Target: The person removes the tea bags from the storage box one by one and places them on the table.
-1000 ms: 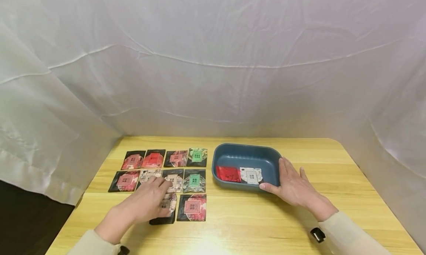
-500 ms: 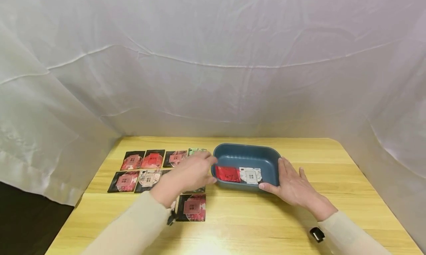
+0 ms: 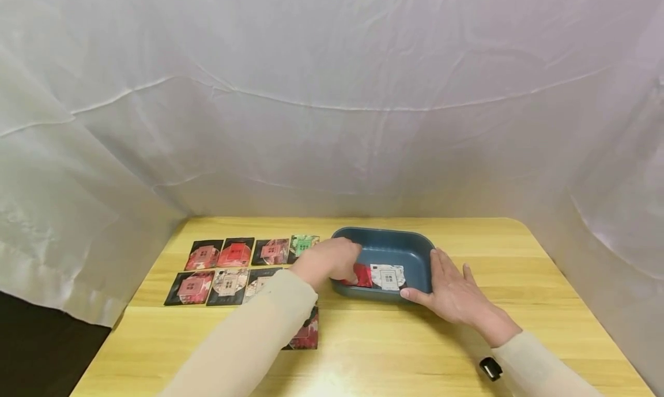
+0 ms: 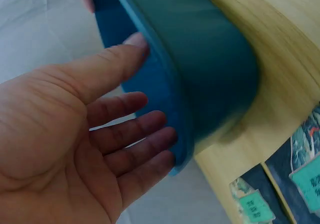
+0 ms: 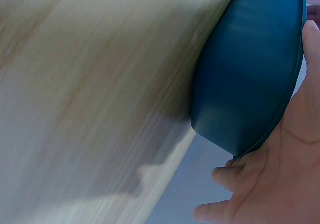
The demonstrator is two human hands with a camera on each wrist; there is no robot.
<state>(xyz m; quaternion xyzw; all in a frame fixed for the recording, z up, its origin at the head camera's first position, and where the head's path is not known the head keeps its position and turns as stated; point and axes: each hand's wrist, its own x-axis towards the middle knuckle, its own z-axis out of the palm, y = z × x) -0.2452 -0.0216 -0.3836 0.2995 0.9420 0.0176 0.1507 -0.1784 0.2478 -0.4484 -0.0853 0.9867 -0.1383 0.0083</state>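
A dark blue rectangular tub stands on the table. Inside, along its front side, lie a red sachet and a white sachet. My left hand reaches over the tub's left end and covers part of the red sachet. In the left wrist view its fingers are spread and relaxed beside the tub's rim, and no sachet shows between them. My right hand rests against the tub's right end, thumb at the front rim and the other fingers straight along the side.
On the left, flat sachets lie in rows: red ones, a green one and cream ones. My left sleeve hides some nearer ones; a dark red sachet shows partly beside it. White cloth hangs behind the wooden table.
My left hand has moved right from the front sachets, past the tub's left rim and over its inside. My right hand has stayed at the tub's right end.
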